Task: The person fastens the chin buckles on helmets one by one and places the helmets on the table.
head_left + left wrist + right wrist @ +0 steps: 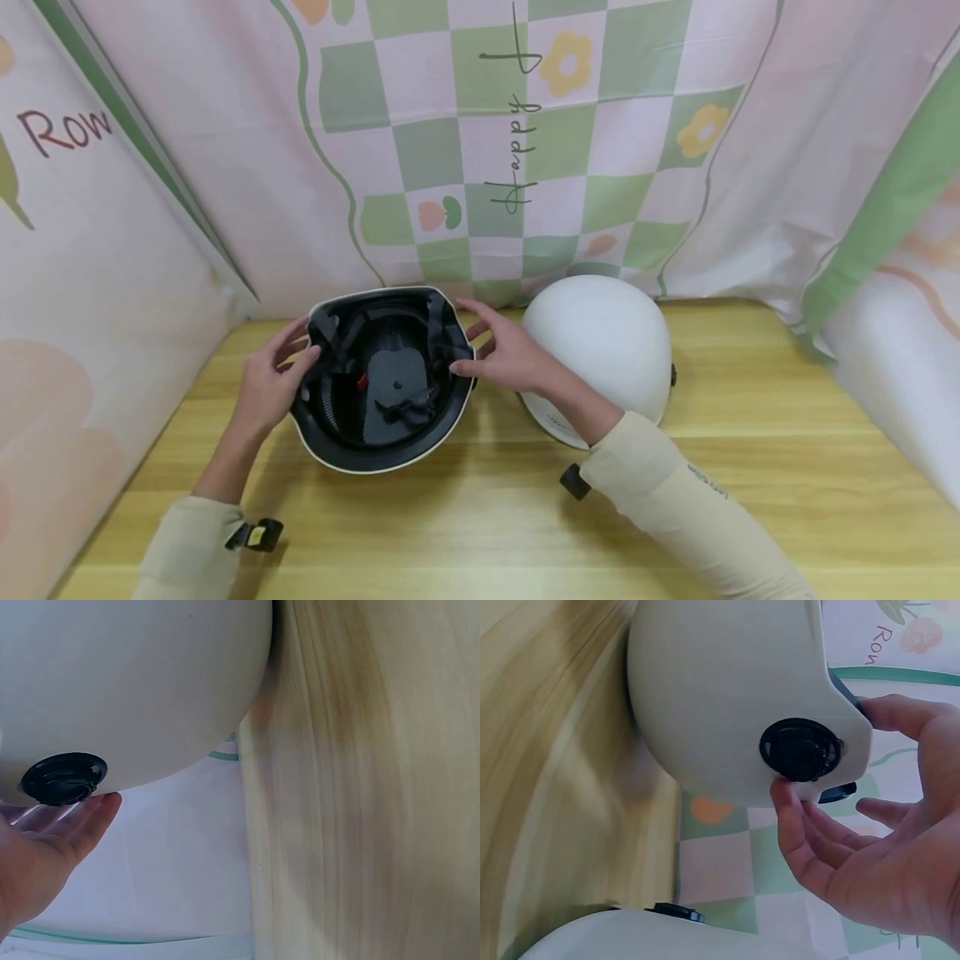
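Note:
A white helmet (397, 367) lies upside down on the table, its black lining and dark straps facing up, with a small red part inside. On its left side my left hand (273, 375) grips the edge, thumb over the rim and fingers outside. My right hand (510, 350) holds the opposite edge the same way. In the right wrist view, a fingertip touches the shell beside a round black side knob (800, 748). A similar knob (66, 778) shows above the left fingers in the left wrist view. Some fingertips are hidden behind the shell.
A second white helmet (600, 350) sits dome up to the right, under my right forearm. The wooden table (465, 533) meets a patterned curtain (420, 150) at the back. More curtain hangs on the left and right sides.

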Demonstrator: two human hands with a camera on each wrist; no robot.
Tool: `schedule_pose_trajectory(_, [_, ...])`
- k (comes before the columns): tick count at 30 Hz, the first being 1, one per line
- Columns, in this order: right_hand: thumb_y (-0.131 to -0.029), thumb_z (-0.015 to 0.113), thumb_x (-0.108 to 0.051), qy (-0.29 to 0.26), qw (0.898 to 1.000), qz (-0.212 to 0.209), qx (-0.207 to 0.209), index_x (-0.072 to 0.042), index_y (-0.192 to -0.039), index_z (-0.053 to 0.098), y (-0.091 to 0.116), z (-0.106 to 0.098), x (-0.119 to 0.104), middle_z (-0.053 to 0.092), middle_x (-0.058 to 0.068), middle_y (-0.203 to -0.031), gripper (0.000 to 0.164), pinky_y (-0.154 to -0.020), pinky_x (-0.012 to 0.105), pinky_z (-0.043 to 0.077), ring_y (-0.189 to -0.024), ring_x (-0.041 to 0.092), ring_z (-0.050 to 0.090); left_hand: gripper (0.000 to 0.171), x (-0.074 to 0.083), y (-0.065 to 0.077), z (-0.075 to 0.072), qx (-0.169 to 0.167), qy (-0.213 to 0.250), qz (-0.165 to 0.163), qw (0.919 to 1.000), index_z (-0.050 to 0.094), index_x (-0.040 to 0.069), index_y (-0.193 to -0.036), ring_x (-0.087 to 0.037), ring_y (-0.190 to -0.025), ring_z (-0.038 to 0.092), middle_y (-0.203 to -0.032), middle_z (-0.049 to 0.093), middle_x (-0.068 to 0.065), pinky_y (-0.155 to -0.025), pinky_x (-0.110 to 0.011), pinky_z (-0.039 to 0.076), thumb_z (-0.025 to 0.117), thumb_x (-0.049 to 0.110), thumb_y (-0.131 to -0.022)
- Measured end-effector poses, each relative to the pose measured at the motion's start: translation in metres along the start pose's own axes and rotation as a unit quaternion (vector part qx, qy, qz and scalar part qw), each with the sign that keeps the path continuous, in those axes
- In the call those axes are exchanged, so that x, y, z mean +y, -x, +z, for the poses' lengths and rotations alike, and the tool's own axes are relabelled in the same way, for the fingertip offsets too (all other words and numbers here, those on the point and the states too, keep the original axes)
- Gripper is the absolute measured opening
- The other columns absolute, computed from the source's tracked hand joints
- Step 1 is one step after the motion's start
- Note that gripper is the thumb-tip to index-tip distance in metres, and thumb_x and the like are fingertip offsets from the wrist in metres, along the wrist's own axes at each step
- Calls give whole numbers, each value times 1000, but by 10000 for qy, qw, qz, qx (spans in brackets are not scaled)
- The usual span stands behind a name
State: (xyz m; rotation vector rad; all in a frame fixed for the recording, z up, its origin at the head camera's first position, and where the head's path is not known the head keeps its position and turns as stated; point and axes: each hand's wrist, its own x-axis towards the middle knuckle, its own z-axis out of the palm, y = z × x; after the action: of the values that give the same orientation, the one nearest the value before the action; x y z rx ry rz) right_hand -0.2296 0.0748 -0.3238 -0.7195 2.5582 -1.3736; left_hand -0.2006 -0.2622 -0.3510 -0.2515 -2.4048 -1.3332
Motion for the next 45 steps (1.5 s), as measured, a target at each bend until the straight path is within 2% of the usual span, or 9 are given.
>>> schedule_pose_trajectory(4, [-89, 77, -22, 219, 9996, -156, 62, -15, -158, 30, -1, -1, -2, 56, 19, -132, 84, -88, 44, 53, -106, 32, 63, 50, 0, -1, -1, -29, 29, 78, 10000, 49, -4, -144, -42, -120, 57, -140, 54, -26, -82, -6, 43, 64, 13, -99])
schedule_pose_trajectory(8, [-88, 77, -19, 621, 9931, -745, 665, -9, -153, 40, -1, -1, -4, 56, 17, -134, 75, -92, 47, 51, -113, 34, 59, 47, 1, -2, 0, 117, 2, 273, 9996, 52, -4, -141, -39, -120, 58, -136, 57, -25, -85, -11, 47, 66, 10, -98])
schedule_pose_trajectory(12, [-88, 77, -13, 695, 9753, -1617, 1338, -5, -140, 55, -2, 0, -8, 61, 14, -128, 57, -85, 45, 53, -112, 29, 61, 43, 2, -4, 1, 194, -437, 625, 9969, 56, -4, -136, -39, -117, 59, -130, 60, -25, -90, -39, 55, 68, 7, -96])
schedule_pose_trajectory(15, [-88, 75, -6, 473, 9635, -2227, 1412, -1, -132, 61, -2, 2, -14, 66, 14, -120, 47, -81, 44, 54, -106, 25, 64, 41, 4, -4, 2, 231, -914, 1008, 9904, 59, -5, -131, -40, -117, 57, -129, 59, -24, -89, -56, 52, 70, 5, -93])
schedule_pose_trajectory(21, [-89, 73, 0, 486, 9560, -2813, 677, -1, -127, 65, -5, 7, -21, 71, 8, -108, 39, -81, 35, 56, -97, 19, 67, 35, 10, -6, 6, 392, -1814, 1927, 9635, 66, -8, -115, -41, -116, 56, -124, 61, -24, -96, -58, 45, 77, 0, -83])
schedule_pose_trajectory(25, [-89, 73, -1, 1012, 9510, -2921, 35, -3, -126, 65, -8, 13, -24, 71, 6, -110, 39, -85, 28, 54, -100, 17, 67, 31, 14, -8, 10, 37, -2252, 2390, 9445, 69, -6, -107, -40, -112, 59, -118, 65, -21, -95, -55, 47, 80, 1, -79])
schedule_pose_trajectory(31, [-90, 74, -6, 1781, 9405, -2737, -935, -6, -126, 67, -13, 22, -26, 70, 5, -117, 36, -91, 28, 52, -105, 16, 65, 32, 16, -10, 14, -753, -2521, 2484, 9322, 70, -4, -105, -36, -102, 64, -107, 69, -17, -90, -51, 51, 84, 4, -77])
schedule_pose_trajectory(37, [-90, 76, -8, 2083, 9385, -2373, -1400, -7, -128, 65, -15, 25, -29, 68, 5, -123, 39, -94, 29, 50, -109, 16, 63, 32, 19, -12, 16, -1198, -2959, 2404, 9167, 71, -3, -105, -36, -105, 63, -107, 69, -17, -94, -53, 49, 85, 5, -77])
schedule_pose_trajectory(45, [-89, 76, -5, 2476, 9287, -2092, -1801, -8, -131, 64, -19, 30, -37, 67, 5, -123, 44, -94, 31, 50, -111, 17, 62, 34, 20, -16, 17, -1241, -3102, 3298, 8829, 72, -4, -101, -34, -104, 59, -104, 69, -15, -95, -51, 47, 87, -2, -72])
